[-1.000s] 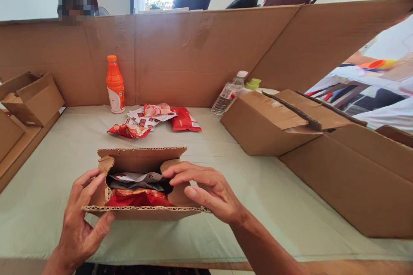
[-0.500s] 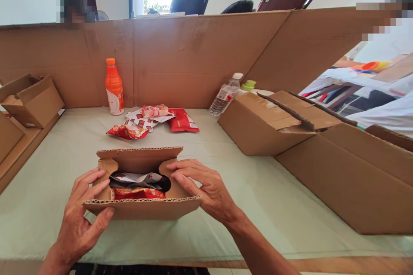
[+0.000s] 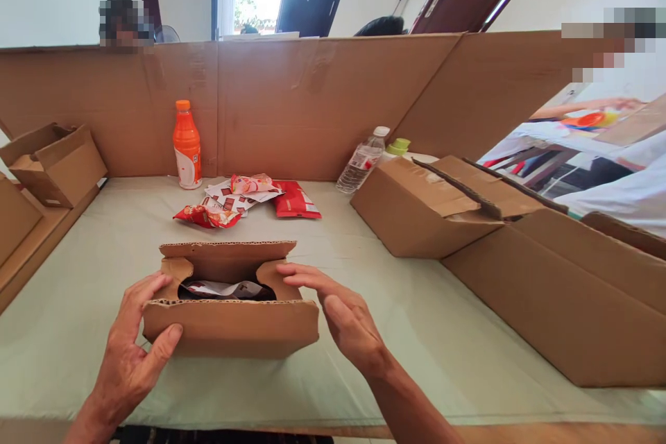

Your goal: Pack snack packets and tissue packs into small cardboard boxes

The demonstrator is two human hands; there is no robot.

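A small cardboard box (image 3: 229, 326) stands in front of me on the cloth-covered table, its front and back flaps raised and its side flaps folded inward. Through the gap shows a white and brown snack packet (image 3: 229, 289). My left hand (image 3: 132, 340) grips the box at its left end, thumb against the front and fingers on the left side flap. At the right end, my right hand (image 3: 338, 312) is open, its stretched fingertips at the right side flap. Beyond the box lie several snack packets: a red and gold one (image 3: 207, 216), white ones (image 3: 229, 198), a pink one (image 3: 252, 184) and a red one (image 3: 296, 200).
An orange bottle (image 3: 186, 146) stands by the cardboard wall (image 3: 333, 97). A clear bottle (image 3: 363, 161) leans beside a green-capped container (image 3: 399, 146). Larger cardboard boxes (image 3: 551, 291) line the right, a smaller one (image 3: 73, 163) the left. Other people are beyond the wall.
The box's front flap has swung up and now hides the red packet inside. My right hand has drawn slightly off the front corner. The view has tilted up a little.
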